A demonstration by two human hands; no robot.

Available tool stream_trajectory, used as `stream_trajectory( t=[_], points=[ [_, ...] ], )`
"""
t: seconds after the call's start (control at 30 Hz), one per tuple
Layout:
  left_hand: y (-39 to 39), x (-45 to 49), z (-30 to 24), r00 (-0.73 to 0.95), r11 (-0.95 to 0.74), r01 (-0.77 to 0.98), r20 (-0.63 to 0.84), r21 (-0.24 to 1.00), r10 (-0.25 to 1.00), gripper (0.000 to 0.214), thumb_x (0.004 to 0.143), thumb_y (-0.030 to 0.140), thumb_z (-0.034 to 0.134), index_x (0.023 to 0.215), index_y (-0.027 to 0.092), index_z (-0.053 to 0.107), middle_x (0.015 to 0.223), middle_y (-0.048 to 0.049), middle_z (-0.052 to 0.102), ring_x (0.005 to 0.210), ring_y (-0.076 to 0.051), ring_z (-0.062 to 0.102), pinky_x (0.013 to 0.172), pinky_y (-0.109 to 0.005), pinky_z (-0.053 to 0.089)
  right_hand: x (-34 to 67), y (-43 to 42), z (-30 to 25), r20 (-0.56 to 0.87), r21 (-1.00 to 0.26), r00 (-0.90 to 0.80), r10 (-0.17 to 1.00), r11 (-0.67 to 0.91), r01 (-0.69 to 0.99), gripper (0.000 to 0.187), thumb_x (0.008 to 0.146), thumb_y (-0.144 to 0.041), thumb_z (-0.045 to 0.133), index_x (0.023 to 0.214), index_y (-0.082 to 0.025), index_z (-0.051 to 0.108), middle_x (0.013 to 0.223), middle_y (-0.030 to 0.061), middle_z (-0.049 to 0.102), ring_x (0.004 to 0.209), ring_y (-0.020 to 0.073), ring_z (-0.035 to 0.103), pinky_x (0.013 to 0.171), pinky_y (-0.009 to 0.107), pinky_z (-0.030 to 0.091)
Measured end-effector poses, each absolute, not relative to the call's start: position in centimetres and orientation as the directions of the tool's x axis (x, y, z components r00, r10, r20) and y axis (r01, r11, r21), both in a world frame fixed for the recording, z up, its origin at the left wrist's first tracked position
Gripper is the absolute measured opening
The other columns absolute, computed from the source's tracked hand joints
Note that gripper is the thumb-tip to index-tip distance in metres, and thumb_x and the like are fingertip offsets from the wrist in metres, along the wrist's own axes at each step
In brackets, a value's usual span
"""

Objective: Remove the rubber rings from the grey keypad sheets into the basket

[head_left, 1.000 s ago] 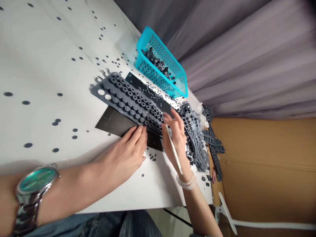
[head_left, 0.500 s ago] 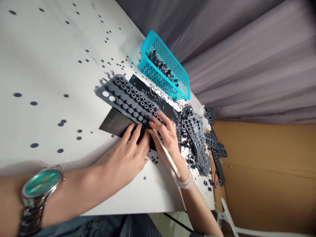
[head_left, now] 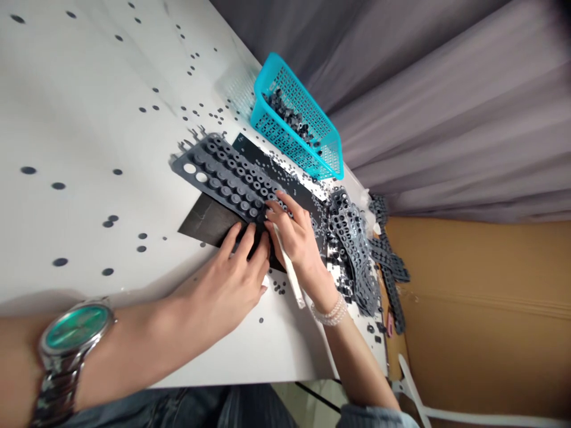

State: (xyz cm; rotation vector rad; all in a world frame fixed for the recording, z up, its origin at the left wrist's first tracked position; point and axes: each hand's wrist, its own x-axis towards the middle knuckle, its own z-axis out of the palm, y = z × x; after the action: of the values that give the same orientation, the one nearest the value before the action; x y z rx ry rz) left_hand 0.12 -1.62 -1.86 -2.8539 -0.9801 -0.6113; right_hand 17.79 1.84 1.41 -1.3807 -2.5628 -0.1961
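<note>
Sheet: A grey rubber sheet (head_left: 232, 175) full of little rings is laid across a dark board (head_left: 207, 221) in the middle of the desk (head_left: 89, 89). Its near end is under both hands.
Left hand: The left hand (head_left: 223, 285) is laid flat with the fingers spread (nothing is held in its grip). The fingertips are pressed on the board, just beside the near end of the sheet.
Right hand: A thin white stick (head_left: 289, 268) is held in the grip of the right hand (head_left: 297, 238). The fingertips are set on the rings at the near end of the sheet.
Done: Two round holes are seen open at the far end of the sheet. A heap of grey sheets (head_left: 352, 249) is piled to the right, and loose dark rings are kept in the blue basket (head_left: 297, 116). Much work is judged to be done already.
Left: Nearly all the rings on this sheet are seen in place, so most of it is judged to be left.
Desk: The top is white and is dotted all over with small dark bits (head_left: 57, 185).
Room: A grey curtain (head_left: 446, 89) is hung at the far side and the right. A wall of brown cardboard (head_left: 468, 297) is seen under it.
</note>
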Motion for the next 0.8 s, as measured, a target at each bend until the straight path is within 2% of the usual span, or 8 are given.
stream_trajectory(
  t=[0.1,0.17,0.23,0.33,0.43,0.63,0.8],
  points=[
    [-1.6,0.1,-1.8,0.723,-0.796,0.600,0.371,0.082,0.583,0.052,0.090,0.037,0.056,0.128,0.003,0.065,0.134,-0.0244,0.062,0.126,-0.042,0.053,0.109,-0.057,0.034,18.3,2.5,1.4,0.368,-0.007,-0.459,0.809,0.496,0.868,0.020,0.101,-0.014,0.041,0.113,-0.020,0.056,0.129,0.0125,0.065,0.134,0.0235,0.052,0.101,0.044,0.050],
    [-1.6,0.1,-1.8,0.727,-0.798,0.596,0.363,0.088,0.583,0.052,0.090,0.037,0.057,0.128,0.003,0.066,0.134,-0.0245,0.062,0.126,-0.043,0.053,0.108,-0.057,0.035,18.6,2.8,1.7,0.470,-0.073,-0.342,0.814,0.422,0.904,0.020,0.101,-0.016,0.041,0.115,-0.021,0.055,0.131,0.0128,0.062,0.131,0.0236,0.055,0.102,0.045,0.051],
    [-1.5,0.2,-1.8,0.727,-0.801,0.592,0.370,0.090,0.579,0.053,0.089,0.037,0.059,0.128,0.002,0.066,0.134,-0.0245,0.062,0.125,-0.044,0.053,0.107,-0.057,0.036,18.7,2.6,2.1,0.493,-0.143,-0.278,0.825,0.392,0.909,0.019,0.101,-0.018,0.043,0.115,-0.021,0.055,0.134,0.0125,0.059,0.130,0.0244,0.056,0.102,0.045,0.054],
    [-1.6,0.2,-2.1,0.716,-0.797,0.599,0.390,0.083,0.579,0.055,0.088,0.039,0.060,0.127,0.000,0.065,0.132,-0.0244,0.064,0.124,-0.045,0.054,0.108,-0.057,0.037,18.4,1.5,2.6,0.399,-0.173,-0.341,0.851,0.435,0.884,0.017,0.100,-0.020,0.047,0.112,-0.022,0.058,0.137,0.0115,0.057,0.133,0.0258,0.054,0.100,0.046,0.056],
    [-1.8,0.1,-2.5,0.719,-0.804,0.593,0.417,0.048,0.555,0.053,0.087,0.038,0.060,0.126,0.001,0.067,0.131,-0.0247,0.064,0.126,-0.046,0.052,0.109,-0.059,0.034,18.0,0.1,2.6,0.340,-0.160,-0.426,0.838,0.498,0.852,0.017,0.099,-0.017,0.049,0.111,-0.022,0.059,0.132,0.0096,0.064,0.137,0.0249,0.050,0.101,0.046,0.055],
    [-2.1,-0.1,-3.1,0.733,-0.816,0.577,0.434,0.012,0.524,0.044,0.087,0.035,0.061,0.120,0.009,0.071,0.127,-0.0218,0.067,0.131,-0.043,0.049,0.112,-0.063,0.029,18.2,-1.2,2.0,0.347,-0.124,-0.504,0.791,0.571,0.811,0.018,0.096,-0.013,0.055,0.111,-0.022,0.058,0.125,0.0091,0.070,0.135,0.0229,0.052,0.101,0.044,0.052],
    [-2.0,0.0,-3.1,0.727,-0.814,0.581,0.435,0.022,0.531,0.044,0.088,0.036,0.061,0.120,0.009,0.071,0.126,-0.0207,0.068,0.128,-0.041,0.052,0.113,-0.061,0.029,18.3,-0.6,1.7,0.349,-0.093,-0.554,0.756,0.617,0.782,0.018,0.096,-0.014,0.055,0.113,-0.020,0.058,0.124,0.0112,0.070,0.135,0.0227,0.052,0.098,0.041,0.050]
  ],
)
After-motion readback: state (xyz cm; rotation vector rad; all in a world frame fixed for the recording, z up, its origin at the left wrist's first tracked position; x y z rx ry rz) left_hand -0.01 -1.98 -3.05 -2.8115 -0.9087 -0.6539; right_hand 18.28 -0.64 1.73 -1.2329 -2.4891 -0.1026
